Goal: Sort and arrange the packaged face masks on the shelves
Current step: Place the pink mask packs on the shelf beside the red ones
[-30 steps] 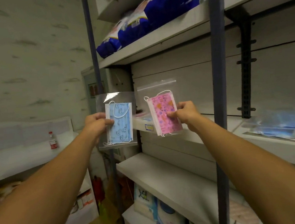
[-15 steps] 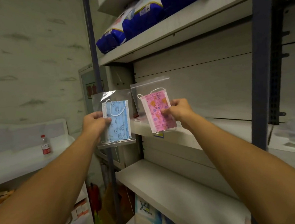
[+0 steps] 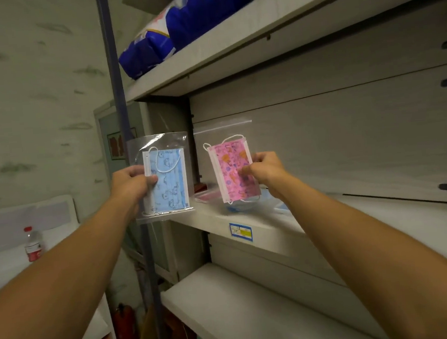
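Note:
My left hand [image 3: 131,184] pinches a clear bag holding a blue patterned face mask [image 3: 171,184], upright, just left of the shelf's front corner. My right hand [image 3: 266,172] pinches a second clear bag with a pink patterned face mask [image 3: 232,174], held upright over the middle shelf [image 3: 329,214]. Behind and below the pink bag, more bagged masks [image 3: 214,196] lie flat on that shelf, partly hidden by the held bag and my right hand.
Blue bulky packs [image 3: 193,18] fill the top shelf. A dark upright post [image 3: 119,102] stands at the rack's left front. A price label [image 3: 241,232] sits on the middle shelf edge. A lower shelf [image 3: 243,311] is below; a bottle [image 3: 33,244] stands on a white surface at left.
The view has swung right along the rack and closer. Both hands still hold their bags; the pink bag has come over the middle shelf, above the masks lying there.

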The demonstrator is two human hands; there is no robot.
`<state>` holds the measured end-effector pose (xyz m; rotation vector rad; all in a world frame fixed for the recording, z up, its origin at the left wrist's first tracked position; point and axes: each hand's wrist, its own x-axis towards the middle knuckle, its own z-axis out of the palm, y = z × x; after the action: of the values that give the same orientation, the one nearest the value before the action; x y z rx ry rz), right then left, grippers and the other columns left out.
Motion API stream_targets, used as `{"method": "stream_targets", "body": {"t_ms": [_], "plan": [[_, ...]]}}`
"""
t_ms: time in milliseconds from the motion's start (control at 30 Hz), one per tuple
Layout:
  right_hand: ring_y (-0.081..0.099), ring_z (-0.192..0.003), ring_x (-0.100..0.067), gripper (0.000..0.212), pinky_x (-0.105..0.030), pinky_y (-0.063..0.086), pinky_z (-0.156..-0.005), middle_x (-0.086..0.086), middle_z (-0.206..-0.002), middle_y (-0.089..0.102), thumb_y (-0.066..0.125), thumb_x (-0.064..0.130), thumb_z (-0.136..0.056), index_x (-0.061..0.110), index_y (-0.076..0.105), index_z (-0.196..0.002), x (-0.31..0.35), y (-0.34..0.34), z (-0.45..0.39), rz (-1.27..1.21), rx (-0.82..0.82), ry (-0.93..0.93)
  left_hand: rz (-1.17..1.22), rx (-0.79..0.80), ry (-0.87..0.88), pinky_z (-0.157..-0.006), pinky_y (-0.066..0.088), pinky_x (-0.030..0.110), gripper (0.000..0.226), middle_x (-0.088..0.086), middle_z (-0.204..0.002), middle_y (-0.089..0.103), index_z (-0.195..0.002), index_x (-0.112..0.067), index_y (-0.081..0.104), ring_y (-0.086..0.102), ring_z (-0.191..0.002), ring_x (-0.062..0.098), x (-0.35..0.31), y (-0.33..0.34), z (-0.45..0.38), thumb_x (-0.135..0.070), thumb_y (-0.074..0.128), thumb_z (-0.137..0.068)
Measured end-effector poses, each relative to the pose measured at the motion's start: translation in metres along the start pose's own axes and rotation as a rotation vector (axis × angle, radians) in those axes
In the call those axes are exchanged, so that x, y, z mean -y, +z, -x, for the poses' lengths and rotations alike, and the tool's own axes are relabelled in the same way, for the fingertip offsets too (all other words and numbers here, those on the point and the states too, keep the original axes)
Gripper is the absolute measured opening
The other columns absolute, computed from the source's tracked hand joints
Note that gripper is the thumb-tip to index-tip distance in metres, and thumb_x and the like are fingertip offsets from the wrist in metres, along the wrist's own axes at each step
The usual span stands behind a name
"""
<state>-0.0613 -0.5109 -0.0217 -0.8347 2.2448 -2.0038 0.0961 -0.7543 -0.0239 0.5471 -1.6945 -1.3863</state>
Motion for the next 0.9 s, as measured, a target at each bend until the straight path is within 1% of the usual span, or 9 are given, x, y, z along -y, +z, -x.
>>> {"method": "stream_targets", "body": {"t_ms": [67,233,367,433,533,667,733,833,900], "plan": [[0.063,-0.076,-0.009,0.015,-0.021,0.047,-0.054,0.001,-0.091,0.066,0.073,0.003,-0.088,0.012,0.064,-0.096,-0.005,-0.001,-0.012,0.005,-0.016,-0.014,0.014,0.013,-0.004,-0.076,0.062,0.054,0.020,0.009,-0.104,0.073,-0.105,-0.015,0.068,0.074,-0.091,0.030,0.004,0.008,-0.016,-0.005,0.074,-0.089],[0.065,-0.074,-0.010,0.022,-0.018,0.048,-0.051,0.000,-0.090,0.069,0.075,0.002,-0.086,0.002,0.067,-0.106,-0.013,-0.013,-0.035,0.001,-0.099,-0.049,0.034,0.086,0.032,-0.080,0.062,0.048,0.021,0.009,-0.103,0.074,-0.106,-0.013,0.069,0.074,-0.091,0.027,0.013,0.033,-0.047,-0.003,0.073,-0.088],[0.069,-0.083,-0.016,0.018,-0.025,0.052,-0.060,-0.002,-0.095,0.072,0.077,0.002,-0.083,0.005,0.069,-0.099,-0.017,-0.021,-0.052,0.030,-0.170,-0.050,0.072,0.161,0.032,-0.082,0.062,0.045,0.019,0.008,-0.102,0.075,-0.096,-0.016,0.069,0.074,-0.091,0.027,0.026,0.054,-0.080,0.000,0.074,-0.087],[0.067,-0.078,-0.014,0.017,-0.026,0.051,-0.060,-0.001,-0.091,0.070,0.077,0.001,-0.083,0.005,0.069,-0.098,-0.020,-0.023,-0.058,0.043,-0.209,-0.059,0.097,0.208,0.028,-0.079,0.062,0.040,0.019,0.008,-0.101,0.075,-0.092,-0.017,0.068,0.074,-0.089,0.024,0.034,0.065,-0.095,0.001,0.073,-0.087],[0.065,-0.074,-0.012,0.018,-0.025,0.049,-0.058,-0.001,-0.089,0.069,0.077,0.001,-0.083,0.005,0.069,-0.099,-0.023,-0.023,-0.063,0.064,-0.264,-0.064,0.155,0.281,-0.005,-0.066,0.062,0.032,0.020,0.005,-0.096,0.075,-0.092,-0.017,0.067,0.074,-0.083,0.019,0.042,0.079,-0.114,0.002,0.071,-0.089],[0.064,-0.068,-0.009,0.017,-0.019,0.046,-0.051,0.001,-0.085,0.069,0.077,0.003,-0.084,0.008,0.071,-0.098,-0.026,-0.022,-0.068,0.100,-0.351,-0.062,0.207,0.402,-0.062,-0.075,0.062,0.043,0.020,0.008,-0.098,0.077,-0.096,-0.016,0.069,0.077,-0.086,0.025,0.054,0.096,-0.142,0.002,0.072,-0.087],[0.064,-0.067,-0.009,0.015,-0.017,0.047,-0.050,0.002,-0.082,0.069,0.076,0.001,-0.084,0.011,0.071,-0.094,-0.026,-0.024,-0.069,0.111,-0.381,-0.064,0.229,0.468,-0.073,-0.072,0.063,0.042,0.021,0.009,-0.098,0.077,-0.098,-0.013,0.069,0.077,-0.085,0.025,0.058,0.108,-0.153,0.004,0.072,-0.086],[0.069,-0.076,-0.017,0.015,-0.031,0.057,-0.067,0.000,-0.084,0.071,0.075,0.001,-0.084,0.015,0.069,-0.084,-0.028,-0.030,-0.069,0.093,-0.436,-0.061,0.247,0.587,-0.069,-0.063,0.063,0.033,0.023,0.008,-0.096,0.077,-0.102,-0.010,0.069,0.077,-0.081,0.019,0.060,0.128,-0.162,0.007,0.070,-0.086],[0.070,-0.080,-0.022,0.016,-0.037,0.058,-0.070,-0.003,-0.086,0.073,0.076,0.002,-0.084,0.015,0.069,-0.083,-0.032,-0.037,-0.066,0.065,-0.487,-0.046,0.270,0.664,-0.094,-0.063,0.063,0.032,0.028,0.009,-0.098,0.077,-0.110,-0.006,0.068,0.076,-0.083,0.020,0.062,0.145,-0.165,0.008,0.069,-0.086]]}}
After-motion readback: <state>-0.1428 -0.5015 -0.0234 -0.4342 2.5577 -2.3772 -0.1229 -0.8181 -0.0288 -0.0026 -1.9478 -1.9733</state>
